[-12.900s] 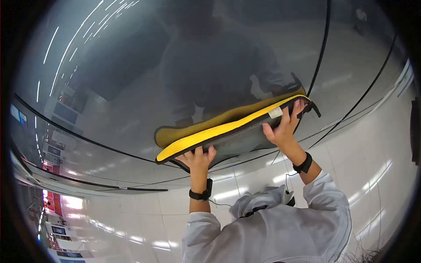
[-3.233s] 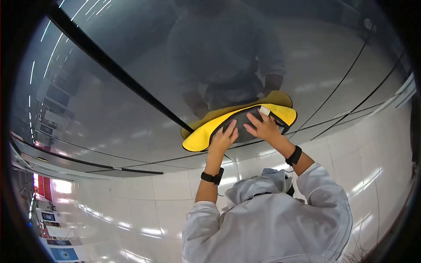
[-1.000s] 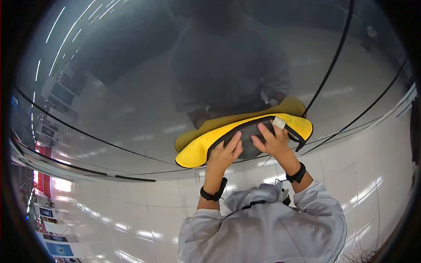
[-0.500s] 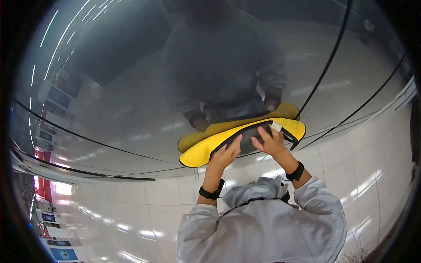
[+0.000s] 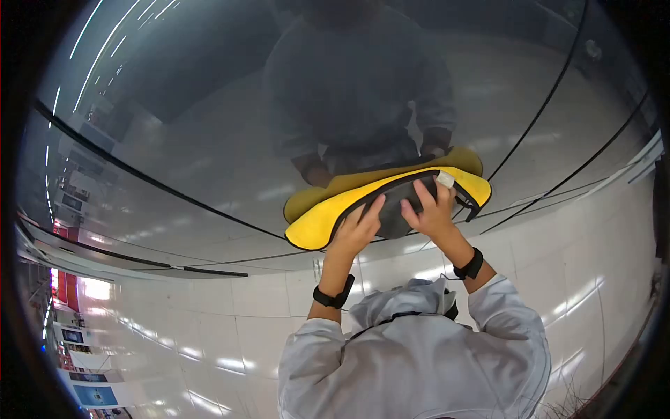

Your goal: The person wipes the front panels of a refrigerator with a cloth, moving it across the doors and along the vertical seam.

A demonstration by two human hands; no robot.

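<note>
In the head view, a two-faced cloth, bright yellow on one side and dark grey on the other, with black edging [image 5: 396, 209], lies against a glossy dark-grey panel [image 5: 223, 153], just right of the view's centre, toward 3 o'clock. Its yellow face shows along the top and at both ends, at about 8 and 3 o'clock of the cloth; the grey face shows between the hands. A small white fabric label [image 5: 445, 179] sits at its 2 o'clock.

The left hand [image 5: 356, 232] rests on the cloth at 8 o'clock, its thumb held apart from the fingers. The right hand [image 5: 434, 213] lies on it at 4 o'clock, thumb and fingers spread, fingertips touching the label. Whether either hand also pinches the fabric, I cannot tell.

Each wrist wears a black band, the left one [image 5: 334, 293] at 7 o'clock of the cloth, the right one [image 5: 469, 264] at 4 to 5 o'clock. Loose light-grey sleeves [image 5: 513, 307] cover the arms. The panel mirrors the person above the cloth, and pale shiny floor tiles [image 5: 258, 349] fill the view's 7 o'clock.
</note>
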